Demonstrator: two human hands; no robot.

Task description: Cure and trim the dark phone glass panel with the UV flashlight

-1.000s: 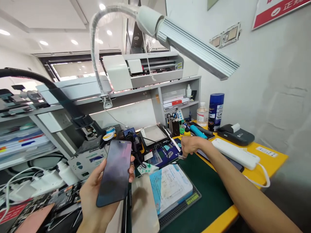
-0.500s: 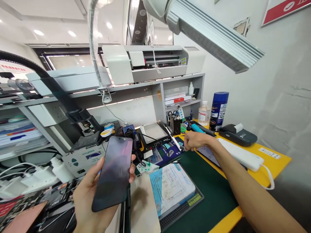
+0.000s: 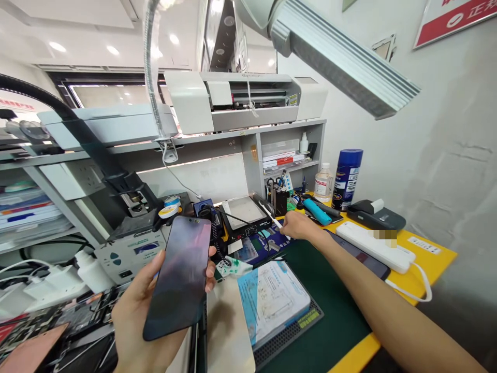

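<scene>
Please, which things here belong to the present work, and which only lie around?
Probably in use: dark phone-like panel, in the left hand; white stick, at the right hand.
Apparently just nearby: blue spray can; clear bottle; white corded bar.

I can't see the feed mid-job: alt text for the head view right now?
The left hand holds a dark phone screen above a cluttered bench, while the right hand is at a white stick, grip unclear. Between the forearms lies a blue-and-white box; a lamp juts in overhead.
</scene>
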